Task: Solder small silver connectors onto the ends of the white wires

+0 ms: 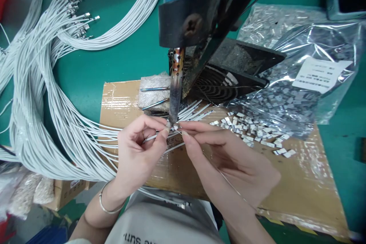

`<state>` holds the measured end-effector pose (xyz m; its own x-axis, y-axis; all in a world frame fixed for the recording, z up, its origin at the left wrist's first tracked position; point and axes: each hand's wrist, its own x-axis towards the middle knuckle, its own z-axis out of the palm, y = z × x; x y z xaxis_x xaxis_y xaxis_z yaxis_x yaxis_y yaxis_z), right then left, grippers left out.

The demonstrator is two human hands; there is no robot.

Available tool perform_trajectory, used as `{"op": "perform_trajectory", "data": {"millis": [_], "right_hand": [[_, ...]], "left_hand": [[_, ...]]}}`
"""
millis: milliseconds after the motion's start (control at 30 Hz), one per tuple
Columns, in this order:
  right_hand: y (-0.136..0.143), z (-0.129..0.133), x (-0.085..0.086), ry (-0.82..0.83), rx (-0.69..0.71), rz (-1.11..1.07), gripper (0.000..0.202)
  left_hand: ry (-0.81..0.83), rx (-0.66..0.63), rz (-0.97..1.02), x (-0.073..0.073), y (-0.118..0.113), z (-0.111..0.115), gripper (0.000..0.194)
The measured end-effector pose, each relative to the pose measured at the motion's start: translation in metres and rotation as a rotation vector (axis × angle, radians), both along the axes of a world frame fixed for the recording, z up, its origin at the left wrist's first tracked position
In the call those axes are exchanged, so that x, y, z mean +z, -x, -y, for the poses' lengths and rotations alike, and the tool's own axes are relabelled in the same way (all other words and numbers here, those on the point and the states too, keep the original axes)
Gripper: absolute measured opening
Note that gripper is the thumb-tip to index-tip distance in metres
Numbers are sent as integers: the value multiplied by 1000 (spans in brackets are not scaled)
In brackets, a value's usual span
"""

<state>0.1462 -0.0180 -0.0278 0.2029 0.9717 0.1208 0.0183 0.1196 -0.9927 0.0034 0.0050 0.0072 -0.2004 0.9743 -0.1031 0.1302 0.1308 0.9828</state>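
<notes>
Right under the tip of a mounted soldering iron (175,84), my left hand (137,160) is closed in a pinch on the end of a white cable (150,138). A tiny part sits at its fingertips, too small to make out well. My right hand (231,160) pinches a thin solder wire (233,186) between thumb and fingers. The wire runs back across the palm, and its front end is close to the iron's tip. Other white cable ends (191,110) lie on the cardboard (171,177) behind and beneath my fingers.
Thick bundles of white cables (31,95) cover the left side. Small metal-and-white connectors (257,129) are heaped on the right, beside a clear plastic bag (334,49) holding more. A black fan (217,84) stands behind the iron, near a wrapped block (154,93) with metal rods.
</notes>
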Motion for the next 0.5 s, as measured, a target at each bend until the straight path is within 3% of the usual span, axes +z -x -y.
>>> {"op": "perform_trajectory", "data": {"millis": [500], "right_hand": [[-4,-2,-2,-91,9,137,25]], "left_hand": [[-44,11,-50,1,-1,0,15]]}}
